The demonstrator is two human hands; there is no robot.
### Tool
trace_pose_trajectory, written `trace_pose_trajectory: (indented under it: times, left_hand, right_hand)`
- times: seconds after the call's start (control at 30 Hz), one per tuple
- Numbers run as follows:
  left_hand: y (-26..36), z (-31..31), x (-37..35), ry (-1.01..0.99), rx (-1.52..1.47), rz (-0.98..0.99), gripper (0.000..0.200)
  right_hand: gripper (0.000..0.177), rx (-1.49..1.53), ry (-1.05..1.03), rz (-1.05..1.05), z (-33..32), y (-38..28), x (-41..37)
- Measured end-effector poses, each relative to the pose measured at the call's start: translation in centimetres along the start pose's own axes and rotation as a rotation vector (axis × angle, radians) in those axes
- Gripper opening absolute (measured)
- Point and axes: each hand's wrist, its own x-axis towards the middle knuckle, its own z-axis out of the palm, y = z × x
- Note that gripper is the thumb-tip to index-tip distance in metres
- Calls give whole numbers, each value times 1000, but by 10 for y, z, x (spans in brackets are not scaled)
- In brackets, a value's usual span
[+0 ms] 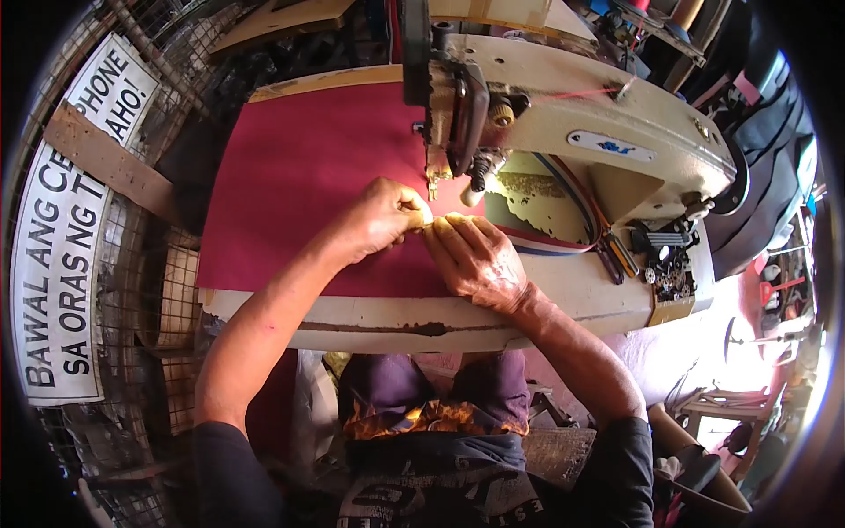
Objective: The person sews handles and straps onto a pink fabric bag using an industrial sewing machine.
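A large dark red sheet (308, 176) lies flat on the sewing table under the needle area of a beige sewing machine (563, 106). Just in front of the presser foot (432, 183), my left hand (387, 217) is closed in a pinch, its fingertips meeting those of my right hand. What it pinches is too small to make out. My right hand (471, 260) rests over the sheet's right part, thumb and fingers bent together at the same spot; anything between them is hidden.
Screwdrivers (620, 255) and a box of small metal parts (671, 273) are on the table's right side. A striped ribbon (550, 246) curves beside the machine bed. Wire mesh with a lettered sign (57, 290) stands at the left.
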Motion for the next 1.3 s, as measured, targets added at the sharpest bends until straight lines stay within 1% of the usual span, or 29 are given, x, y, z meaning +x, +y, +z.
trace_pose_trajectory:
  times: [0.03, 0.13, 0.17, 0.27, 0.3, 0.4, 0.43, 0.53, 0.57, 0.67, 0.83, 0.93, 1.03, 1.13, 1.17, 1.3]
  left_hand:
    - [-7, -3, 6, 23, 140, 141, 11]
    - [-19, -10, 17, 211, 614, 511, 12]
    - [-17, -11, 13, 289, 520, 443, 12]
    - [-28, -25, 18, 409, 526, 704, 16]
    - [-31, -31, 18, 360, 606, 817, 21]
    - [-43, -35, 18, 217, 594, 969, 22]
    - [-46, -36, 17, 191, 639, 951, 22]
    - [-51, -33, 13, 237, 624, 962, 20]
    - [-51, -33, 12, 230, 627, 952, 19]
    - [-55, -32, 12, 228, 595, 910, 19]
    - [-53, -30, 10, 237, 582, 920, 17]
    - [-55, -30, 11, 238, 579, 920, 17]
    - [-54, -30, 10, 218, 565, 913, 17]
    - [-48, -34, 6, 162, 601, 929, 20]
    - [-47, -35, 6, 137, 621, 939, 21]
    - [-49, -36, 8, 131, 607, 941, 24]
  right_hand:
    - [42, -14, -31, -15, 4, 4, 1]
    - [39, 184, -249, 59, 16, 13, 0]
    - [36, 184, -253, 69, 11, 12, 1]
    - [34, 254, -197, 132, 12, 12, 1]
    - [32, 266, -199, 151, 11, 11, 1]
    - [32, 335, -209, 203, 9, 12, 3]
    - [32, 355, -245, 197, 6, 15, 3]
    - [34, 397, -288, 158, -3, 22, 7]
    - [37, 432, -387, 175, -5, 25, 5]
    - [39, 456, -399, 178, -6, 27, 7]
    - [54, 481, -492, 194, -5, 34, 10]
    - [57, 457, -530, 185, -3, 36, 11]
    - [49, 454, -504, 206, -4, 34, 14]
    - [52, 441, -506, 213, -4, 34, 12]
    - [55, 448, -511, 219, -4, 33, 8]
    - [59, 441, -521, 201, -4, 32, 6]
